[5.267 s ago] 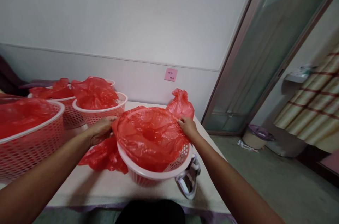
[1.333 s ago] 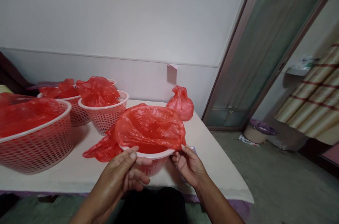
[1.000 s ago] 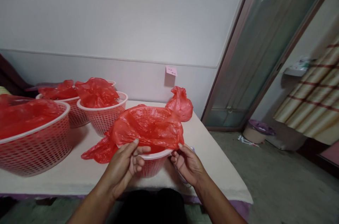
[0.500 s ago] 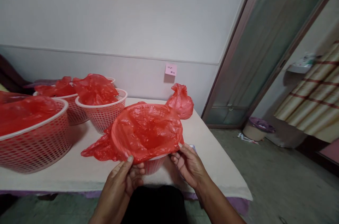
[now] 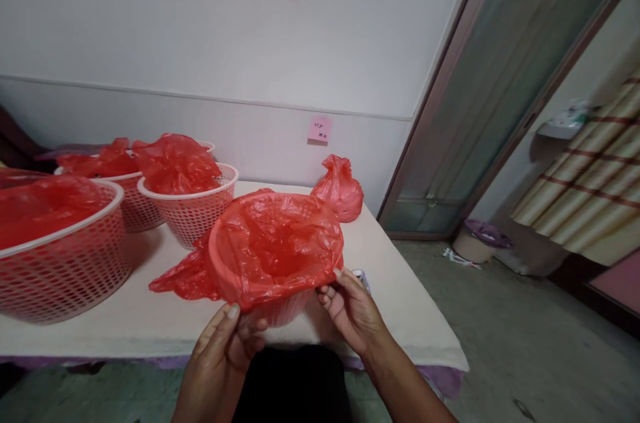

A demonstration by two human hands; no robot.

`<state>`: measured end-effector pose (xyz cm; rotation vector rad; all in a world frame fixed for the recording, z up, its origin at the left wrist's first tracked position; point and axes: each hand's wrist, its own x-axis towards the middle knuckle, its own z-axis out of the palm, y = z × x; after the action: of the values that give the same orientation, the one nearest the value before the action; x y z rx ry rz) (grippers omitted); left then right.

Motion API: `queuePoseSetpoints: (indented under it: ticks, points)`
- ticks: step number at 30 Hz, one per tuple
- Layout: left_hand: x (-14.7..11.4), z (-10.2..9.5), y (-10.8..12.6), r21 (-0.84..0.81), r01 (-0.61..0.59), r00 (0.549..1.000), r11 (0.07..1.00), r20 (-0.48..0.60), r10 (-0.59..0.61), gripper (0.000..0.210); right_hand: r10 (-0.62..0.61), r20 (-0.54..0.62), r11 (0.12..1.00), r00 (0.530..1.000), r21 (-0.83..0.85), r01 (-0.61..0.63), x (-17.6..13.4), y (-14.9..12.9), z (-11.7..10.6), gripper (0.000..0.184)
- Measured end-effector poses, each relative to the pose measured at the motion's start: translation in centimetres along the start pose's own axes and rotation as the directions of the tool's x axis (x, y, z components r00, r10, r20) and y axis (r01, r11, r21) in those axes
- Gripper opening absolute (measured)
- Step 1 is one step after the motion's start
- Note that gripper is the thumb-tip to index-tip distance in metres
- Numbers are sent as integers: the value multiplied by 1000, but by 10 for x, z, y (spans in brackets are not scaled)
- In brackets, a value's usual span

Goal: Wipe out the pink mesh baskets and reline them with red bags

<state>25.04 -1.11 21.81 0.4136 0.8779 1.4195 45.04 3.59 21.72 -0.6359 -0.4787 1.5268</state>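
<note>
The left hand (image 5: pixel 220 346) pinches the near left edge of a thin red bag (image 5: pixel 280 250), with the thumb on top. The right hand (image 5: pixel 356 313) pinches the same bag at its near right edge, with its fingers curled in. The bag sits inside a small basket (image 5: pixel 287 311) and is folded over its rim. Its mouth is wide and round. The small basket stands near the middle of the table (image 5: pixel 400 323), close to the near edge.

Just left of it, some crumpled red plastic (image 5: pixel 187 276) lies on the table. To the far right is a lumpy red bundle (image 5: pixel 341 190), bunched up at the top. A bit of something stripy (image 5: pixel 362 278) peeks out past the right hand; most of it is hidden.

More baskets stand to the left, with red plastic in them: a middle basket (image 5: pixel 193 220), a back basket (image 5: pixel 141 210) behind it, and a big basket (image 5: pixel 55 280) at the far left side of the scene. A pink note (image 5: pixel 320 130) sticks to the wall (image 5: pixel 250 30). On the floor (image 5: pixel 450 303) to the right is a bin (image 5: pixel 475 243).
</note>
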Motion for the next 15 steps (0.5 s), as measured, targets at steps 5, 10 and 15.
queuePoseSetpoints:
  ticks: [5, 10, 15]
  points:
    - [-3, 7, -8, 82, 28, 999, 996, 23, -30, 31, -27, -7, 998, 1000, 62, 28, 0, 5, -4, 19]
    - [0, 11, -12, 129, 66, 997, 989, 22, -69, 33, -27, 27, 998, 999, 62, 26, -7, 12, -7, 16]
    - [5, 8, -16, 142, 26, 999, 990, 31, -31, 31, 5, 101, 1000, 995, 13, -6, -18, 19, -4, 22]
